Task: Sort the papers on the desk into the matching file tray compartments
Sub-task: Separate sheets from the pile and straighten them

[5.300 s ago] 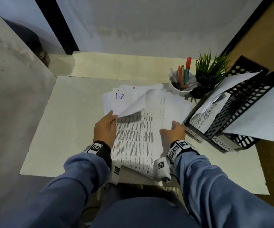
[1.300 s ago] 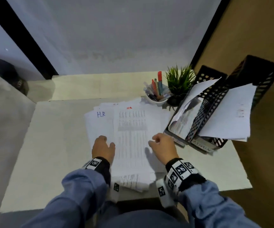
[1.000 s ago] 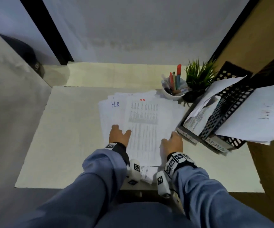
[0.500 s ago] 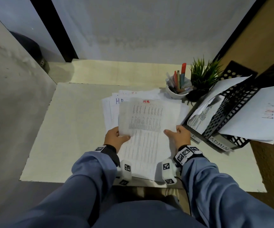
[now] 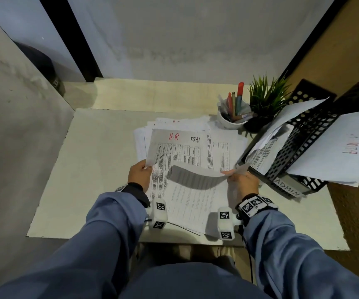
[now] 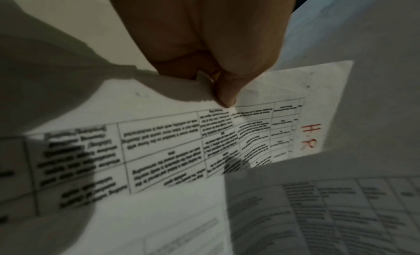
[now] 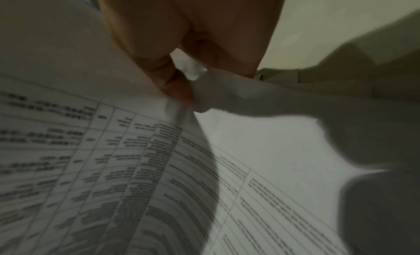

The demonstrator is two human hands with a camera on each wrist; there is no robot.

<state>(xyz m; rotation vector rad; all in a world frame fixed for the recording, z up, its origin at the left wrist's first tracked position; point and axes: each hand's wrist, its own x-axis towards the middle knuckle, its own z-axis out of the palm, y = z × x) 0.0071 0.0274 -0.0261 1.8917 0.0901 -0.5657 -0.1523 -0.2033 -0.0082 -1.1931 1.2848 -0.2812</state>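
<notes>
Your left hand [image 5: 140, 174] pinches the H.R sheet [image 5: 175, 152] at nine o'clock; your right hand [image 5: 241, 182] pinches its curled three o'clock edge; lift it clear, probably one leaf; carry it toward the file tray [image 5: 303, 134] at two o'clock.

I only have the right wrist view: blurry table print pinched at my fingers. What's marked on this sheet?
Observer: The head view shows red "H.R" handwritten at the top of the sheet.
Operator: Is the left hand on it too?
Observer: Yes, the left hand pinches its left edge.
Operator: Where's the tray from here?
Observer: The black file tray stands on the desk just right of the right hand.
</notes>
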